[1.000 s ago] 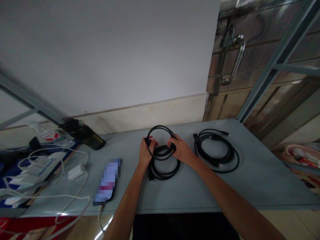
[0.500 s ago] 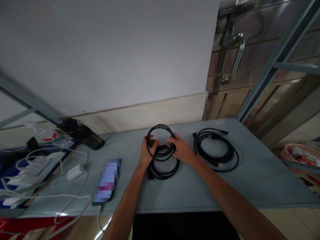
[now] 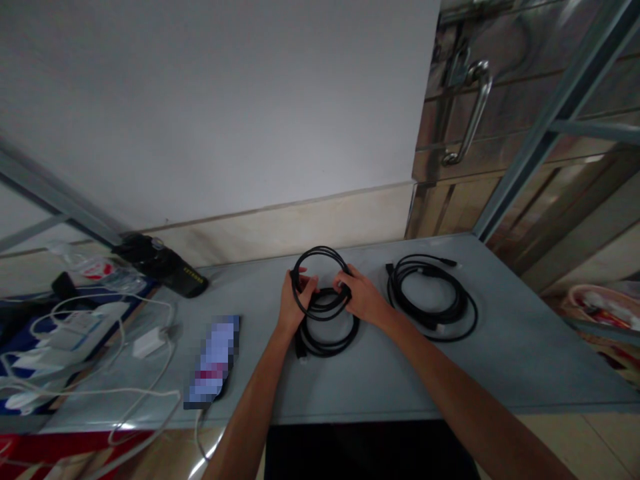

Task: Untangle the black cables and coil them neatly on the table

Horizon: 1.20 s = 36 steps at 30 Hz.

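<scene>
A black cable (image 3: 320,251) coiled into a ring is held slightly tilted in front of me. My left hand (image 3: 294,301) is closed around its left side, the thumb reaching inward. On the opposite side, my right hand (image 3: 366,297) grips the ring with its fingers curled at a cable end, which is partly hidden. Beneath the held ring lies another black cable coil (image 3: 330,350), with a plug at its lower left; I cannot tell whether the two are joined. Off to the right, a separate coiled black cable (image 3: 435,317) rests flat, its connectors showing.
A phone (image 3: 213,363) lies left of my forearm on the grey table (image 3: 400,393). Further left are a white charger (image 3: 149,343), tangled white cords, a power strip (image 3: 83,333), a dark bottle (image 3: 165,265) and a clear plastic bottle (image 3: 107,270). A wall (image 3: 280,227) stands behind.
Hardly anything differs. Both hands keep the same grip on the coiled cable, and the whole view has shifted very slightly.
</scene>
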Tool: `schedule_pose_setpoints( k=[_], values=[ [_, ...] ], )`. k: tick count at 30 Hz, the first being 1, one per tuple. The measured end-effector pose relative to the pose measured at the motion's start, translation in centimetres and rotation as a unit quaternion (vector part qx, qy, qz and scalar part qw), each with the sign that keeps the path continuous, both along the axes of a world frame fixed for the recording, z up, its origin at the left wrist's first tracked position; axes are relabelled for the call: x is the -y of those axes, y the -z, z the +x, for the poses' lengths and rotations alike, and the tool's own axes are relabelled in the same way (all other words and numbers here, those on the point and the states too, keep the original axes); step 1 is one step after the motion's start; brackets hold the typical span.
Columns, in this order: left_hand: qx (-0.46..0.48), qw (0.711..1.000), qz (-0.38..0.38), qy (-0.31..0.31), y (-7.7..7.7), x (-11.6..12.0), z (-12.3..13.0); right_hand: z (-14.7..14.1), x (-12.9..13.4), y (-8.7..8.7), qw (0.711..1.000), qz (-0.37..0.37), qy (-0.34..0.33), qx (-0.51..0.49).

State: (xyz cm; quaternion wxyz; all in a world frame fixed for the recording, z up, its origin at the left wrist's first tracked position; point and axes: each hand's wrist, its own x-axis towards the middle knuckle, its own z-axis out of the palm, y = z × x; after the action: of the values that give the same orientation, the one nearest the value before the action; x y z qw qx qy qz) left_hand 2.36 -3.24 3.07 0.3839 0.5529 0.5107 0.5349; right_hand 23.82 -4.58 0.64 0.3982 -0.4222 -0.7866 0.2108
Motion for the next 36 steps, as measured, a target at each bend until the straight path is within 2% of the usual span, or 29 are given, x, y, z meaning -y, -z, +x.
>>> schedule_pose_setpoints(
  k=[11, 17, 20, 27, 36],
  values=[
    [0.023, 1.0, -0.011, -0.004, -0.6, 0.2, 0.2, 0.1, -0.2, 0.3, 1.0, 0.009, -0.004, 0.014],
    [0.013, 1.0, -0.011, -0.006, -0.1, 0.0, 0.0, 0.2, -0.2, 0.3, 1.0, 0.002, -0.004, 0.02],
    [-0.001, 1.0, -0.016, 0.015, 0.3, -0.3, -0.4, 0.3, -0.2, 0.4, 1.0, 0.015, -0.02, 0.013],
    [-0.039, 0.998, -0.009, 0.038, 0.5, -0.5, -1.0, 0.5, -0.6, 1.4, 0.998, 0.024, -0.054, 0.011],
    [-0.112, 0.99, 0.012, 0.08, 1.9, -1.1, -1.6, 0.6, -1.2, 1.5, 0.997, 0.003, 0.048, 0.061]
  ],
)
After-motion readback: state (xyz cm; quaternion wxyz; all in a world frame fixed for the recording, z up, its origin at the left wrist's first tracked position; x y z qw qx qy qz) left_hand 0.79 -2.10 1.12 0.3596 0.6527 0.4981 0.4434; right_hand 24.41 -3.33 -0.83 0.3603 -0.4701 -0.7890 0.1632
